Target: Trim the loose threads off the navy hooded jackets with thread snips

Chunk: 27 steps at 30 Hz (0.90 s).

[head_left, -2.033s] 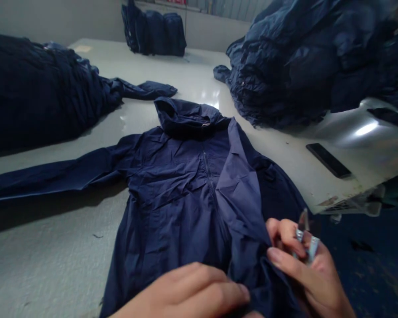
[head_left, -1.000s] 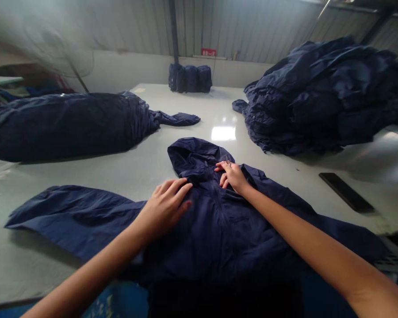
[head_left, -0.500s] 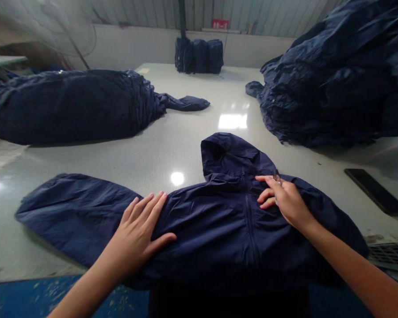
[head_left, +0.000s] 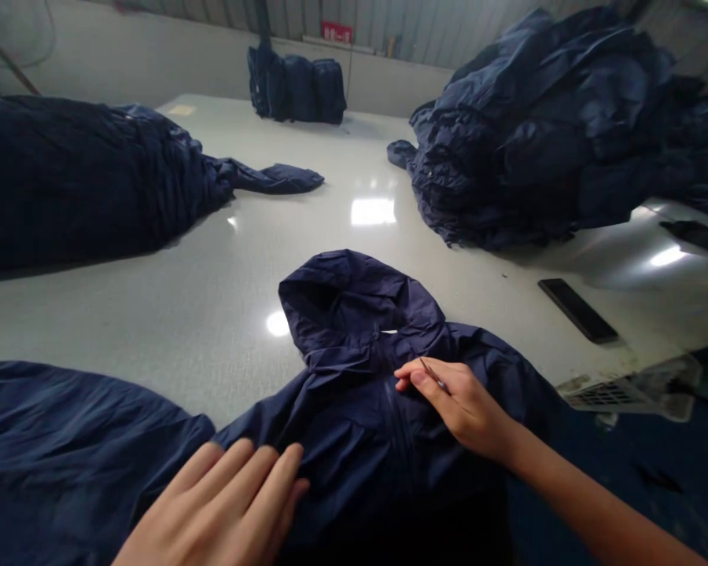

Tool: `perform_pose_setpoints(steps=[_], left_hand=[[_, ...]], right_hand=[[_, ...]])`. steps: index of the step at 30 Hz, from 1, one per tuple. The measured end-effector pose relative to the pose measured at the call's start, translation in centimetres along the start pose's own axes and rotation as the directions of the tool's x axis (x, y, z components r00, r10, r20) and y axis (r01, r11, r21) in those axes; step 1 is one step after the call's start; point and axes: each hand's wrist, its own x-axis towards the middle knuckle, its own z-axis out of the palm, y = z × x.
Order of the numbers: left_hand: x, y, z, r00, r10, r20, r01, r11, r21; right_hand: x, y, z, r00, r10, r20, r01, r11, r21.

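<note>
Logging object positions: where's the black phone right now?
Head view, right side: the black phone lies flat on the white table, below the big garment pile, right of the jacket's hood.

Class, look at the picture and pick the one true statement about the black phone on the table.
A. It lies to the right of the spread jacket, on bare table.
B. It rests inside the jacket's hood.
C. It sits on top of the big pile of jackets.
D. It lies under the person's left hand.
A: the black phone lies flat on the bare table, right of the spread jacket and below the big pile of jackets.
</note>
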Motion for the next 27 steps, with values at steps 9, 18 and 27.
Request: perform_pose_setpoints(steps=[9,18,27], left_hand=[[12.5,-3.3,7.4,0.946,-0.05,0.32,0.12,0.972,-0.203],[11.0,-6.3,9.1,0.923,-0.195,0.333,0.317,0.874,-0.369],[12.1,-6.7,9.1,0.957,-0.24,0.162,0.29,0.775,-0.561]], right_hand=[[4.2,0.7,-3.0,0.963,0.188,-0.191,-0.129,0.95,0.285],[15.3,3.8,-2.5,0.988,0.085,0.125,-0.102,0.986,0.135],[13.8,4.7,-1.7,0.834,0.02,0.552,-0.321,0.831,0.455]])
